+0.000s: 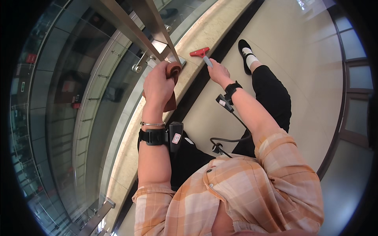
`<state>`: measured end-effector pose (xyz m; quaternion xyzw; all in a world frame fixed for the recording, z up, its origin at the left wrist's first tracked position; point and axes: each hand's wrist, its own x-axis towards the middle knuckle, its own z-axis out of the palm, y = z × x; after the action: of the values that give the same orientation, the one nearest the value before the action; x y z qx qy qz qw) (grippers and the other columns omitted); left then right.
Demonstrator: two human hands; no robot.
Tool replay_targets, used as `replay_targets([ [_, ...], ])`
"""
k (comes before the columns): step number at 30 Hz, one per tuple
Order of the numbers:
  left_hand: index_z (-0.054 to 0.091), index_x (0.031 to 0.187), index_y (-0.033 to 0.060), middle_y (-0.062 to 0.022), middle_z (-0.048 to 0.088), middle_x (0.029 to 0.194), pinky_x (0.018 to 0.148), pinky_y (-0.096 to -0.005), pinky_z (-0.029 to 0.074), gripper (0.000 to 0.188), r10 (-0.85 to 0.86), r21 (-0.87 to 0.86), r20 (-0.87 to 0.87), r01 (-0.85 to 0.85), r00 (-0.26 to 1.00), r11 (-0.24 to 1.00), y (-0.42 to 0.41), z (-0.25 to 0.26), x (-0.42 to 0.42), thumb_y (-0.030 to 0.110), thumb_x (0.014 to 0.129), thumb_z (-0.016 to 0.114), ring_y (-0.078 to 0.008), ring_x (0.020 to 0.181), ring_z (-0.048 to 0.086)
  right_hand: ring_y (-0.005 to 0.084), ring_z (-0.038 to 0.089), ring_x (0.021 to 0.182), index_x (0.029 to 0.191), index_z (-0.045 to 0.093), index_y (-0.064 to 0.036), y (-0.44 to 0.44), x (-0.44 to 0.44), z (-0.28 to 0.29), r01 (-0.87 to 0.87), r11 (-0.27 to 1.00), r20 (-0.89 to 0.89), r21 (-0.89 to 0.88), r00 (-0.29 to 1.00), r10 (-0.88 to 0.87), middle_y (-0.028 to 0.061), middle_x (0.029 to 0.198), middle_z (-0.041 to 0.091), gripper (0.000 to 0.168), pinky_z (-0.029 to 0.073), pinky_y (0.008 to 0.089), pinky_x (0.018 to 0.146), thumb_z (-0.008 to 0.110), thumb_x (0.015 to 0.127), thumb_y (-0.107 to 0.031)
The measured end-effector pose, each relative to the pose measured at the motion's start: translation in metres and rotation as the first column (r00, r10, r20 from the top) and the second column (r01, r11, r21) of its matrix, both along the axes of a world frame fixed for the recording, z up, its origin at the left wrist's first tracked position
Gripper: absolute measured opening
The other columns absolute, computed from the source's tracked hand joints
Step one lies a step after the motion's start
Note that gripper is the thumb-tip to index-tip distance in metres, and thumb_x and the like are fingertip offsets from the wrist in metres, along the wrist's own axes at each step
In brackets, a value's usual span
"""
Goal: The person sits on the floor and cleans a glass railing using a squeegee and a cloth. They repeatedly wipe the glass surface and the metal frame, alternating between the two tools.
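My left hand point(159, 84) grips a folded reddish-brown cloth point(173, 70), one end of which hangs down below the fingers. The cloth is beside the foot of a metal railing post point(161, 26); whether it touches the post is hard to tell. In my right hand point(219, 71) is a scraper with a red head point(200, 52) and a grey handle point(207, 61). Its head lies over the beige stone ledge point(189, 60), close to the surface; contact cannot be made out.
Glass panels point(97, 124) rise left of the ledge, with round metal fittings point(136, 68) by the post. Another railing post point(96, 216) stands at lower left. A black band point(192, 88) edges the tiled floor point(301, 59). A cable point(230, 140) runs from the right wrist device.
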<state>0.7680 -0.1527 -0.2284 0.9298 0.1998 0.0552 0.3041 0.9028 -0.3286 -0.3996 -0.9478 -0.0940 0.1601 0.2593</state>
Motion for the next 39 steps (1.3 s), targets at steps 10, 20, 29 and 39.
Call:
replay_targets([
  [10,0.064,0.1,0.0113,-0.0148,0.066,0.09,0.074,-0.0414,0.049,0.025,-0.191,0.048,-0.093,0.196,0.977,0.979,-0.012,-0.009,0.004,0.011,0.075,0.062,-0.0359,0.088,0.061,0.0373,0.058,0.108,0.132,0.046,-0.021,0.034,0.022,0.005,-0.073,0.997,-0.084,0.005,0.994,0.073,0.0169,0.115,0.062,0.041,0.047,0.0469,0.09,0.05,0.092,-0.03],
  [20,0.063,0.094,0.0109,-0.0143,0.066,0.087,0.073,-0.0433,0.048,0.022,-0.261,0.054,-0.23,0.28,0.938,0.959,-0.01,-0.005,0.0,0.011,0.072,0.065,-0.0358,0.087,0.061,0.0384,0.056,0.109,0.118,0.059,-0.017,0.048,0.068,0.041,-0.276,0.96,-0.087,-0.054,0.959,0.271,0.0161,0.118,0.061,0.035,0.046,0.0463,0.092,0.041,0.091,-0.028],
  [29,0.062,0.09,0.0092,-0.016,0.065,0.087,0.074,-0.044,0.048,0.018,-0.295,-0.002,-0.253,0.304,0.921,0.953,-0.035,-0.014,0.03,0.006,0.072,0.059,-0.0361,0.089,0.061,0.0372,0.058,0.106,0.114,0.062,-0.01,0.04,0.089,0.049,-0.488,0.867,-0.088,-0.101,0.872,0.481,0.0187,0.114,0.062,0.035,0.046,0.0446,0.091,0.044,0.09,-0.028],
  [39,0.064,0.092,0.0074,-0.0168,0.066,0.094,0.081,-0.0432,0.049,0.02,-0.087,-0.051,-0.264,0.076,0.961,0.996,-0.042,-0.047,0.069,0.006,0.073,0.059,-0.0364,0.095,0.061,0.0343,0.061,0.057,0.083,0.061,0.009,-0.001,0.144,0.18,-0.631,0.752,-0.162,-0.188,0.775,0.61,0.0225,0.067,0.062,0.035,0.048,0.0422,0.055,0.053,0.082,-0.024],
])
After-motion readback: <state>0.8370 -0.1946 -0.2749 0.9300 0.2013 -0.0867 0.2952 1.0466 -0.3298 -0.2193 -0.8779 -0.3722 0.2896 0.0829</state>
